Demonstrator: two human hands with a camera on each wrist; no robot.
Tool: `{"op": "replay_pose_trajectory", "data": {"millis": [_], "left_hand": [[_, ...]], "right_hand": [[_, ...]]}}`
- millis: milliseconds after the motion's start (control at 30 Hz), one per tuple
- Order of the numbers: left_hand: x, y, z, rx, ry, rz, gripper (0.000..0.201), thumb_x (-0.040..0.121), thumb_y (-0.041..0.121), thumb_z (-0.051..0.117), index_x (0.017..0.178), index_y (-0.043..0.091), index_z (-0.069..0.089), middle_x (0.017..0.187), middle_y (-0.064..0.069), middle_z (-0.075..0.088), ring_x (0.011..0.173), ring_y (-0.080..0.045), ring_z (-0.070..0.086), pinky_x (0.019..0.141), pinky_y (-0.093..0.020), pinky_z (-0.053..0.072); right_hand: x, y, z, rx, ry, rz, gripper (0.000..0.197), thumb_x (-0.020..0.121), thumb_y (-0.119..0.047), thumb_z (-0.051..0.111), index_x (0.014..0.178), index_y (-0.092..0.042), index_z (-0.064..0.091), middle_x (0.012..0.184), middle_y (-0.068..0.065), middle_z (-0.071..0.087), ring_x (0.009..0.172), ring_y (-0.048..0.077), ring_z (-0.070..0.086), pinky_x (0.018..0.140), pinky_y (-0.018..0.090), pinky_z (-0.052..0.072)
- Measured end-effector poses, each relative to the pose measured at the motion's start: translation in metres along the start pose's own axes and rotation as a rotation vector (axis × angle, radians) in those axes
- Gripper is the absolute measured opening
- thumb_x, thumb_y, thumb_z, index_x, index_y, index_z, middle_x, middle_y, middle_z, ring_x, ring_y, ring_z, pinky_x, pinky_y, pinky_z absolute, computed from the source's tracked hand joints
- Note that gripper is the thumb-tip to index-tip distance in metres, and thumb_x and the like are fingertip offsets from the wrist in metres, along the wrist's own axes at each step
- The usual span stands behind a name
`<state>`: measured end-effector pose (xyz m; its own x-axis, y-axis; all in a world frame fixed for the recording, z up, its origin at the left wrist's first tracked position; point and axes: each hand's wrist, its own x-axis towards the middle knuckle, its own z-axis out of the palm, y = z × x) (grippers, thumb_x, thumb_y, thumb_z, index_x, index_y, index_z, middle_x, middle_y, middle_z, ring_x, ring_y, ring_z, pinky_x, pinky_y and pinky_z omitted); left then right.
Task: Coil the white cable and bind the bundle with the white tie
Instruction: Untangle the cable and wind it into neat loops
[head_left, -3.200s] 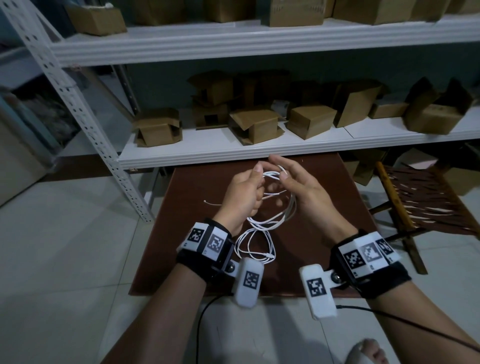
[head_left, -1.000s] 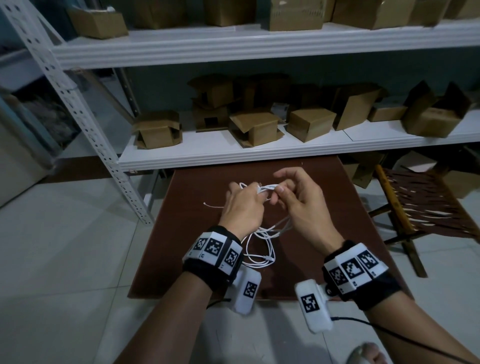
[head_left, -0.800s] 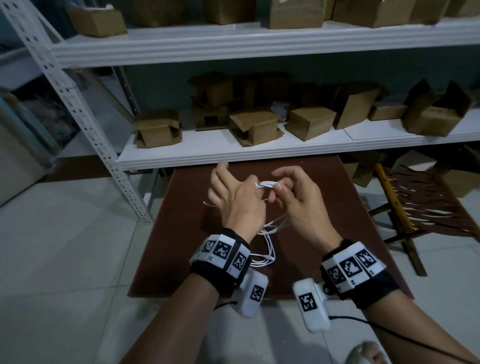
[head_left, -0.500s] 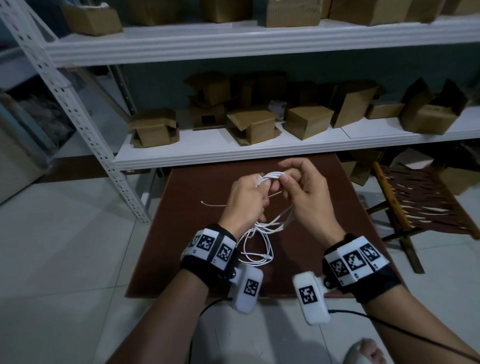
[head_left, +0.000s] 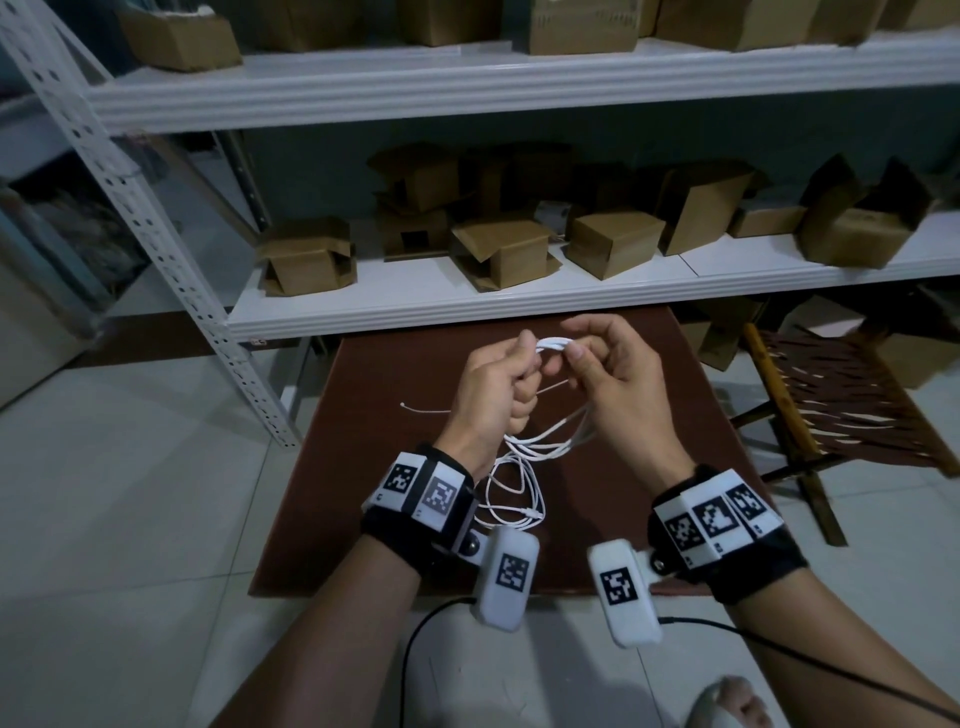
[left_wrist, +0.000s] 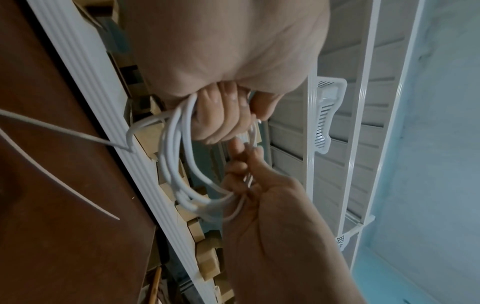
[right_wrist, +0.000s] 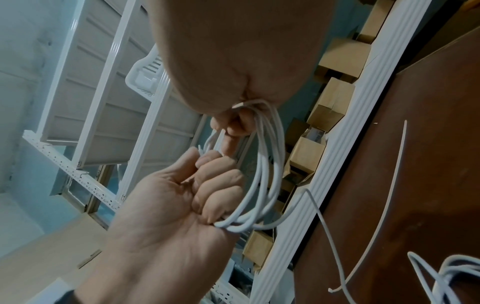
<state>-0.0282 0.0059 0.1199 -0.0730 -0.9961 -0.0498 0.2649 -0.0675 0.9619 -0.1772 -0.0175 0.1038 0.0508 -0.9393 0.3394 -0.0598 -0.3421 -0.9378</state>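
The white cable (head_left: 553, 344) is gathered into several loops held above the brown table (head_left: 363, 467). My left hand (head_left: 519, 364) grips one side of the coil with its fingers (left_wrist: 221, 117) curled round the strands. My right hand (head_left: 576, 353) pinches the other side, as the right wrist view shows (right_wrist: 233, 125). The rest of the cable (head_left: 519, 488) hangs down in loose loops onto the table. The thin white tie (head_left: 421, 410) lies on the table under my left hand, partly hidden by it; its curved strip (right_wrist: 389, 185) shows in the right wrist view.
A white shelf (head_left: 519, 306) with several cardboard boxes (head_left: 613, 241) stands just behind the table. A perforated white rack post (head_left: 156, 234) slants at the left. A wooden folding stool (head_left: 831, 400) stands to the right. Tiled floor surrounds the table.
My left hand briefly let go and spread its fingers, then gripped the coil again. Both hands have risen slightly, and the coil is held tighter between them.
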Motion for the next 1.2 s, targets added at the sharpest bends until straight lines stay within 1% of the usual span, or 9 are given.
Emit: {"op": "replay_pose_trajectory", "data": {"millis": [133,267,367,467,567,667,767,1000,1200], "left_hand": [[0.001,0.001,0.000,-0.214,0.165,0.070,0.044,0.115,0.036,0.037,0.073,0.021,0.040,0.054,0.008,0.024,0.041,-0.003,0.015,0.040,-0.019,0.006],[0.005,0.006,-0.008,-0.433,0.266,0.185,0.046,0.115,0.038,0.035,0.072,0.020,0.038,0.053,0.008,0.023,0.040,-0.003,0.014,0.037,-0.020,0.008],[0.005,0.009,-0.010,-0.517,0.301,0.215,0.047,0.115,0.040,0.034,0.073,0.019,0.039,0.054,0.008,0.024,0.041,-0.004,0.016,0.036,-0.020,0.013],[0.005,0.007,-0.009,-0.599,0.291,0.216,0.048,0.114,0.041,0.034,0.072,0.019,0.040,0.053,0.009,0.025,0.040,-0.003,0.017,0.036,-0.019,0.015],[0.005,0.006,-0.008,-0.645,0.282,0.212,0.048,0.114,0.042,0.035,0.072,0.018,0.040,0.053,0.009,0.025,0.040,-0.004,0.016,0.035,-0.020,0.016],[0.005,0.005,-0.007,-0.657,0.276,0.203,0.048,0.113,0.042,0.037,0.073,0.018,0.041,0.054,0.008,0.025,0.041,-0.005,0.016,0.036,-0.021,0.015],[0.005,0.005,-0.008,-0.665,0.279,0.199,0.048,0.113,0.042,0.036,0.072,0.018,0.041,0.053,0.008,0.025,0.040,-0.005,0.016,0.036,-0.021,0.015],[0.006,0.011,-0.021,-0.490,0.416,0.243,0.047,0.114,0.041,0.036,0.073,0.020,0.039,0.056,0.007,0.024,0.043,-0.005,0.014,0.037,-0.021,0.013],[0.007,0.010,-0.023,-0.317,0.393,0.197,0.044,0.114,0.040,0.038,0.074,0.022,0.039,0.060,0.004,0.021,0.044,-0.005,0.014,0.036,-0.020,0.014]], "right_hand": [[0.000,-0.001,0.007,0.108,0.040,0.146,0.023,0.112,-0.018,0.048,0.113,-0.006,0.067,0.101,0.018,0.079,0.084,0.020,0.071,0.077,0.030,0.057],[-0.002,0.003,0.016,0.238,0.083,0.425,0.040,0.116,-0.026,0.038,0.094,-0.002,0.063,0.078,0.024,0.066,0.055,0.018,0.059,0.054,0.024,0.048],[-0.012,0.004,0.022,0.167,-0.059,0.690,0.055,0.115,-0.043,0.032,0.094,-0.004,0.063,0.068,0.017,0.070,0.051,0.021,0.058,0.053,0.027,0.047],[-0.019,0.001,0.032,0.269,-0.253,0.819,0.066,0.112,-0.056,0.028,0.113,-0.001,0.064,0.090,0.028,0.076,0.073,0.030,0.072,0.064,0.029,0.058],[-0.016,0.003,0.034,0.437,-0.341,0.790,0.068,0.110,-0.054,0.039,0.131,0.004,0.065,0.119,0.033,0.071,0.094,0.029,0.074,0.088,0.035,0.062],[-0.012,0.000,0.030,0.648,-0.316,0.784,0.048,0.109,-0.046,0.046,0.126,-0.005,0.064,0.122,0.024,0.066,0.101,0.026,0.070,0.106,0.043,0.055],[-0.009,-0.004,0.025,0.842,-0.251,0.796,0.050,0.110,-0.047,0.042,0.129,-0.006,0.063,0.121,0.022,0.070,0.109,0.029,0.068,0.113,0.046,0.048],[0.002,-0.006,0.015,0.936,0.040,0.719,0.030,0.112,-0.024,0.045,0.120,-0.004,0.066,0.083,0.003,0.065,0.082,0.018,0.070,0.077,0.035,0.066],[0.001,-0.007,0.014,0.767,0.036,0.567,0.034,0.112,-0.027,0.045,0.135,-0.007,0.060,0.071,-0.002,0.058,0.071,0.014,0.064,0.075,0.031,0.058]]}}
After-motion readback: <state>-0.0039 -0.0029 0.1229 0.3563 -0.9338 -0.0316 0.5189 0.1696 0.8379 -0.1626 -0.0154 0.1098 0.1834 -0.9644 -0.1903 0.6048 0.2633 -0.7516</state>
